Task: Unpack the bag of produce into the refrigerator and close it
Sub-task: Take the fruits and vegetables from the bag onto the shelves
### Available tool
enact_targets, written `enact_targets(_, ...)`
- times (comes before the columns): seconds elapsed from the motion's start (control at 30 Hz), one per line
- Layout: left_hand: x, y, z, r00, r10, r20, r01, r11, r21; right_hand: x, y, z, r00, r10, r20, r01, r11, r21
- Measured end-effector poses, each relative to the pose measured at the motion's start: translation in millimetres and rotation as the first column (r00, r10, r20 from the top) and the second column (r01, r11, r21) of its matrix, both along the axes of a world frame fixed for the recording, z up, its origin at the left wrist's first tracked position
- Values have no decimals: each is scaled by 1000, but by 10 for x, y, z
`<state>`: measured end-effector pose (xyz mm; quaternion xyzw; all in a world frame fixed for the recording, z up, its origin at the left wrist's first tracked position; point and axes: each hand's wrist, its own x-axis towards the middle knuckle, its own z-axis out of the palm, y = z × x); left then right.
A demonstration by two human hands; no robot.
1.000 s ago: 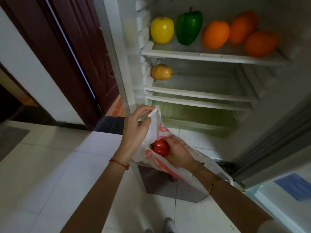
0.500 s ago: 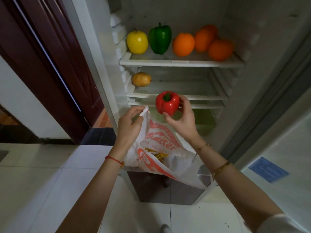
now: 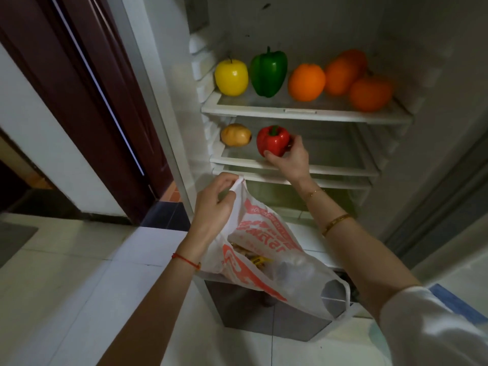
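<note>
Plastic bag (image 3: 264, 249): orange print, upside down, digits "157" partly legible; rest unreadable.

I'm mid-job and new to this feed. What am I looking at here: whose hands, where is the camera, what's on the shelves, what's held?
No machine: a person's bare hands, filmed by a camera on their head looking down. The right hand has its grip on a red pepper at the middle shelf, beside a yellowish-brown fruit. The left hand pinches the plastic bag. The top shelf holds a yellow apple, green pepper and three oranges.
</note>
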<state>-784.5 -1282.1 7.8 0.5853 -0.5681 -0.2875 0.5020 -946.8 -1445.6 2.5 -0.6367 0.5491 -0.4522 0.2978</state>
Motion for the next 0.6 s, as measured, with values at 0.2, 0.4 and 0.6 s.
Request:
enact_targets(0.2, -8, -52, 31, 1000, 3, -3, -3, 1000, 8, 25, -185, -56, 998, 8, 63, -11, 999, 44)
enact_targets(0.4, -38, -44, 73, 999, -30, -23, 30, 999, -12, 22, -194, -77, 998, 14, 69, -17, 999, 36)
enact_targets(0.6, -68, 85, 153, 995, -75, -67, 75, 997, 1, -97, 170, -71, 985, -133, 108, 153, 966, -209)
